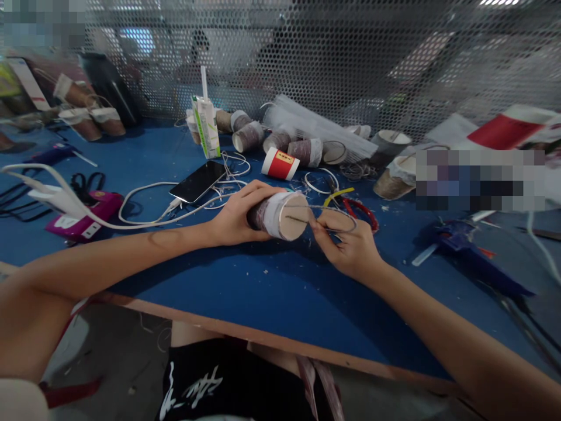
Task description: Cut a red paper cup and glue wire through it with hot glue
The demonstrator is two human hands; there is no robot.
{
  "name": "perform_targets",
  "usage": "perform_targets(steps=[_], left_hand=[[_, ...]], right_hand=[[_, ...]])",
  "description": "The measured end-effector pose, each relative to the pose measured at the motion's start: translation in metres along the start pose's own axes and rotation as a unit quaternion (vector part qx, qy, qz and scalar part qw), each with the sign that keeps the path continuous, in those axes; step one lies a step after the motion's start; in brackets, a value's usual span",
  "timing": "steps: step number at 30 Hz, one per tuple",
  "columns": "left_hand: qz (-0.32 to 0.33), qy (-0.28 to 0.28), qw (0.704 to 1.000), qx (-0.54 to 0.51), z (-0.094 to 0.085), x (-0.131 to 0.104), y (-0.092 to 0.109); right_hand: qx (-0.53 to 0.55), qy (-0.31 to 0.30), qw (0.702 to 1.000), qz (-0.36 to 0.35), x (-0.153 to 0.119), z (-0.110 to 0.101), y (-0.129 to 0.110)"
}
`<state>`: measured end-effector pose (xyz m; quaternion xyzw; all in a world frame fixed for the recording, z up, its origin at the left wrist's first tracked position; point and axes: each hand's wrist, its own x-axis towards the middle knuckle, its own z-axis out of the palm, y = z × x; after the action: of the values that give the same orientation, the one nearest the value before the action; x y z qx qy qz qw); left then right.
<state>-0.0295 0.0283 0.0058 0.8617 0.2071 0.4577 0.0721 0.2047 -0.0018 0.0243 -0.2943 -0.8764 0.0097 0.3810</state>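
Observation:
My left hand point(243, 213) is wrapped round a wrapped cup point(272, 214), tilted on its side above the table. Brownish cord covers its body and a whitish band circles the end, whose pale round face points right. A thin grey-brown cord point(346, 220) stretches from that face and loops over my right hand point(348, 242). Thumb and finger of my right hand are pinched on this cord, close beside the cup's end. Just behind the right hand lie pliers with red and yellow handles point(362, 211), partly covered by it.
A phone point(199, 181) with a white cable lies left of centre, near a purple power strip point(87, 216). Behind are a drink carton point(205, 126), a red paper cup point(280, 164) and several wrapped cups point(248, 137). A blue glue gun point(477, 257) rests at right.

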Motion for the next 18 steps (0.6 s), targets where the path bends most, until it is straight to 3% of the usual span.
perform_targets(steps=[10,18], left_hand=[[-0.001,-0.003,1.0,0.006,-0.0004,0.0003,0.0007],[-0.004,0.001,1.0,0.004,0.0002,0.0001,-0.0005]], right_hand=[[0.047,-0.037,0.998,0.026,-0.0014,-0.0032,-0.0015],[0.062,-0.019,0.996,0.054,-0.0014,-0.0032,-0.0082]])
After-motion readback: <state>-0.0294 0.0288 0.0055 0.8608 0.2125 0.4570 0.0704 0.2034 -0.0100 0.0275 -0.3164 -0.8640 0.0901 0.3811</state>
